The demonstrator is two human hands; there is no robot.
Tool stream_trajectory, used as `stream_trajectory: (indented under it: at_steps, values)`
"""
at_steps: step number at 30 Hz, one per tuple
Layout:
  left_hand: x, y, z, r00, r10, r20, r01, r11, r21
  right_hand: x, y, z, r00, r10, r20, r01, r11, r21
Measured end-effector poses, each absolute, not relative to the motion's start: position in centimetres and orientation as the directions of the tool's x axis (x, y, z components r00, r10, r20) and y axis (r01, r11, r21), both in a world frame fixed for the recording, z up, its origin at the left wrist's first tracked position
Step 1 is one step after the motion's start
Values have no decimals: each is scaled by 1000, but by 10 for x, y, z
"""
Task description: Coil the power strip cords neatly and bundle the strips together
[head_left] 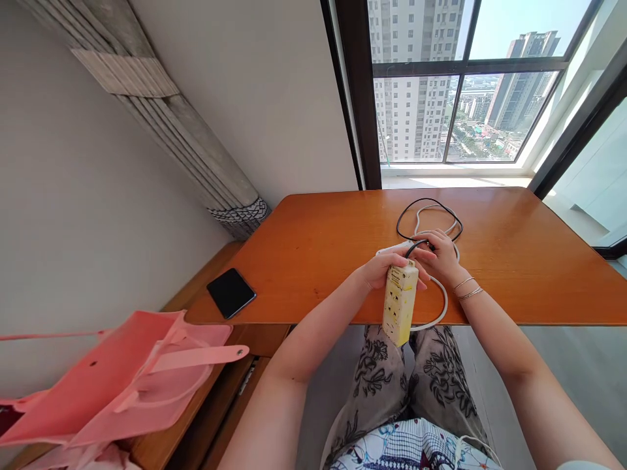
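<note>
My left hand (pixel 379 269) is closed around the upper end of a yellowed power strip (pixel 399 305), which hangs tilted over the table's front edge, its socket holes facing me. Close beside it, my right hand (pixel 445 258) has its fingers bent around a black cable (pixel 416 245) near the top of the strip; the cable's end is hidden by the fingers. A white cable (pixel 445 303) loops from behind the strip under my right hand. Part of a white, flat object (pixel 390 249) shows behind my left hand. Farther back, the black and white cables lie in loose coils.
The brown wooden table (pixel 323 241) reaches to the window. A black phone or tablet (pixel 231 292) lies at its left edge. A pink bag (pixel 127 372) sits lower left on a wooden surface (pixel 166 440). A gathered curtain (pixel 186 137) hangs at left.
</note>
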State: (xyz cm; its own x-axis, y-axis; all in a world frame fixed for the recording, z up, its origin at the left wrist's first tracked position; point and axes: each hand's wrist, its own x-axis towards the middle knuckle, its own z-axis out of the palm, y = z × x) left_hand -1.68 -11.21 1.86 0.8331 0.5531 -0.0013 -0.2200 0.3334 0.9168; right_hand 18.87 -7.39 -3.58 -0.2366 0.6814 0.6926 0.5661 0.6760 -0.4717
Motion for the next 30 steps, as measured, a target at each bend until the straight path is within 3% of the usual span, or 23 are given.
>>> stream_trajectory:
  at_steps: [5, 11, 14, 17, 22, 26, 30]
  values:
    - [-30, -121, 40, 647, 746, 158, -368, 125, 921, 190, -66, -37, -107, 752, 650, 628, 559, -542]
    - [-50, -128, 64, 506, 791, 345, -409, -132, 903, 193, -56, -45, -121, 751, 649, 703, 527, -478]
    - [-63, -126, 70, 380, 838, 391, -407, -228, 885, 195, -52, -48, -73, 747, 661, 678, 524, -517]
    - [-73, -120, 69, 325, 853, 408, -390, -272, 880, 199, -50, -46, 50, 749, 661, 600, 507, -619]
    - [-80, -112, 62, 440, 839, 320, -269, -217, 938, 210, -51, -42, 200, 792, 577, 475, 437, -764]
    - [-87, -106, 61, 357, 906, 229, -30, -234, 972, 213, -49, -41, 234, 881, 411, 181, 376, -909]
    - [-96, -93, 50, 183, 968, 170, 236, -211, 949, 211, -51, -38, 192, 898, 396, -75, 415, -907]
